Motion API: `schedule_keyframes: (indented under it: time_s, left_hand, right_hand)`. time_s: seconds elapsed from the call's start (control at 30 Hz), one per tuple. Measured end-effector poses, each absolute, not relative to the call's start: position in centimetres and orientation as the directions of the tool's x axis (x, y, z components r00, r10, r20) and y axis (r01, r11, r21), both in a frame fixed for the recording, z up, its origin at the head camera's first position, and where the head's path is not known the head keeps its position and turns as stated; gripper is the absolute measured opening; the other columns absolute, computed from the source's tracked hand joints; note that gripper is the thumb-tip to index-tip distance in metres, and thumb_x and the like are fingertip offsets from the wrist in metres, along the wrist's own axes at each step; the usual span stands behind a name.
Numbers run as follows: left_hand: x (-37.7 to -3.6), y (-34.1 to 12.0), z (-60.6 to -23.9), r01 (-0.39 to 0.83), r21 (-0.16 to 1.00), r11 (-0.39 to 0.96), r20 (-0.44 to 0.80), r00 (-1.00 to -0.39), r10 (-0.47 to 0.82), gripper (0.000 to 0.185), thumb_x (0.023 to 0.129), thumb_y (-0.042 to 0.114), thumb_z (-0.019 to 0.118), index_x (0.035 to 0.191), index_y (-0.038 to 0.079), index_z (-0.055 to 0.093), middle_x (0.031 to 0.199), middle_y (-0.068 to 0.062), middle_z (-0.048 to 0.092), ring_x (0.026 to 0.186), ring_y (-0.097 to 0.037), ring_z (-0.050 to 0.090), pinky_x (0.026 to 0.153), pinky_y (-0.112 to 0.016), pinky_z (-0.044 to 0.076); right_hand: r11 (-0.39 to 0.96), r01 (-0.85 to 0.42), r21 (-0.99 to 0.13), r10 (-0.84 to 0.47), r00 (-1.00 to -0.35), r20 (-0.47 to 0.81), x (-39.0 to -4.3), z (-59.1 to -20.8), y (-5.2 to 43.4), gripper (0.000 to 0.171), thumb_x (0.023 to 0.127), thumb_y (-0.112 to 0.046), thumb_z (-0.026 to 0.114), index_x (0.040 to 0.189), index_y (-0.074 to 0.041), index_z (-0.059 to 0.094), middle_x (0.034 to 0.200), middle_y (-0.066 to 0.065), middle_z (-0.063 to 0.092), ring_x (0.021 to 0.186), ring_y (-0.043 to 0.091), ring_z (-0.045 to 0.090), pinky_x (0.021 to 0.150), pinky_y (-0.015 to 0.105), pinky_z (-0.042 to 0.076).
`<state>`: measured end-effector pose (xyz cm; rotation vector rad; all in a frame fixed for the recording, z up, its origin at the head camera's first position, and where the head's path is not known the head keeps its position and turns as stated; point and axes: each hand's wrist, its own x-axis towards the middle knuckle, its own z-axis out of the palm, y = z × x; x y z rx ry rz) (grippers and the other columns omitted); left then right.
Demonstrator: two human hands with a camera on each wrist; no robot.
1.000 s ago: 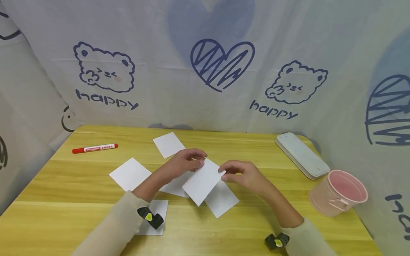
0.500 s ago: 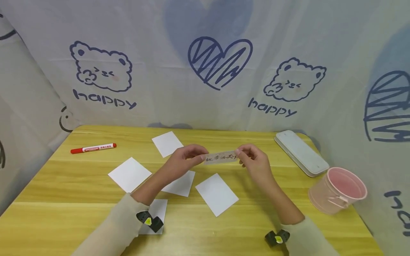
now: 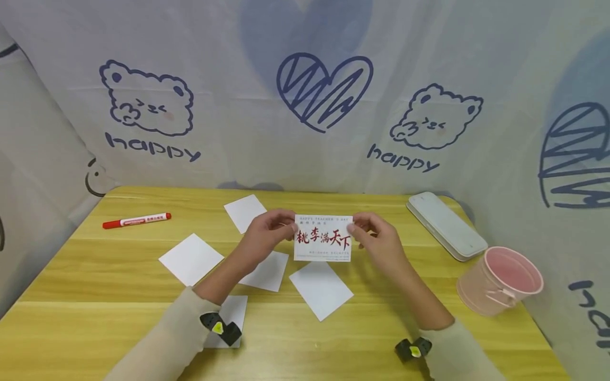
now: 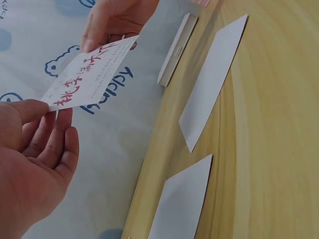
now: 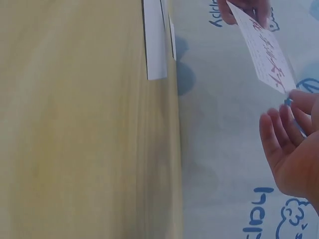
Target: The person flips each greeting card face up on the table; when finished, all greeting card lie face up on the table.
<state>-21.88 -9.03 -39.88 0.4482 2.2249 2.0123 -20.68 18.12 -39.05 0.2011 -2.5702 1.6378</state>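
Note:
A white greeting card with red Chinese characters and small grey print faces the head camera, held up above the table. My left hand pinches its left edge between thumb and fingers. On the opposite edge, my right hand pinches it the same way. The left wrist view shows the card slanting between both hands, clear of the table. Beneath it lies a blank white card. Another blank card is partly covered by my left hand and forearm.
More blank cards lie left: one far back, one at mid-left, one under my left sleeve. A red-and-white marker is at far left. A pale flat case and pink bucket stand right.
The held card has gone from blank side up to its printed side facing the head camera. My right hand has shifted right and up, and the card is now upright between both hands.

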Motion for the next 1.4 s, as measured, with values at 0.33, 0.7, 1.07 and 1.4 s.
schedule_keyframes:
  time_s: [0.33, 0.7, 1.07, 1.4]
  left_hand:
    - [-25.7, -5.0, -40.7, 0.070, 0.995, 0.074, 0.038, -0.932, 0.361, 0.031, 0.096, 0.008, 0.065, 0.127, 0.006, 0.060, 0.106, -0.016, 0.071, 0.085, -0.022, 0.070, 0.088, -0.047, 0.057]
    - [-30.9, -0.4, -43.1, 0.076, 0.953, 0.294, -0.078, -0.875, 0.479, 0.023, 0.095, 0.007, 0.064, 0.118, 0.004, 0.062, 0.093, -0.012, 0.071, 0.089, -0.035, 0.070, 0.074, -0.036, 0.054]
    - [-33.4, 1.8, -43.9, 0.217, 0.809, 0.546, -0.066, -0.890, 0.451, 0.019, 0.094, 0.011, 0.068, 0.112, 0.004, 0.067, 0.104, -0.012, 0.069, 0.083, -0.017, 0.059, 0.072, -0.026, 0.047]
    - [-33.8, 2.5, -43.9, 0.285, 0.659, 0.696, -0.062, -0.902, 0.428, 0.023, 0.096, 0.017, 0.068, 0.116, 0.007, 0.069, 0.116, -0.008, 0.069, 0.105, -0.022, 0.062, 0.097, -0.038, 0.050]
  right_hand:
    - [0.452, -0.124, -0.884, -0.065, -0.992, 0.106, -22.7, -40.0, 22.0, 0.041, 0.099, -0.016, 0.064, 0.140, -0.015, 0.057, 0.106, 0.012, 0.065, 0.085, 0.025, 0.064, 0.075, 0.035, 0.058]
    - [0.541, -0.043, -0.840, -0.075, -0.997, 0.003, -26.9, -42.2, 26.5, 0.038, 0.098, -0.011, 0.064, 0.135, -0.002, 0.056, 0.100, 0.016, 0.064, 0.081, 0.028, 0.063, 0.067, 0.030, 0.055]
    - [0.648, 0.013, -0.761, -0.011, -1.000, -0.027, -30.6, -44.1, 27.5, 0.033, 0.096, -0.010, 0.067, 0.127, 0.000, 0.062, 0.103, 0.019, 0.065, 0.082, 0.023, 0.057, 0.067, 0.026, 0.045]
    - [0.734, -0.035, -0.678, -0.069, -0.997, -0.022, -32.3, -45.4, 28.1, 0.027, 0.094, -0.011, 0.069, 0.118, 0.001, 0.065, 0.104, 0.017, 0.066, 0.095, 0.028, 0.058, 0.088, 0.038, 0.046]
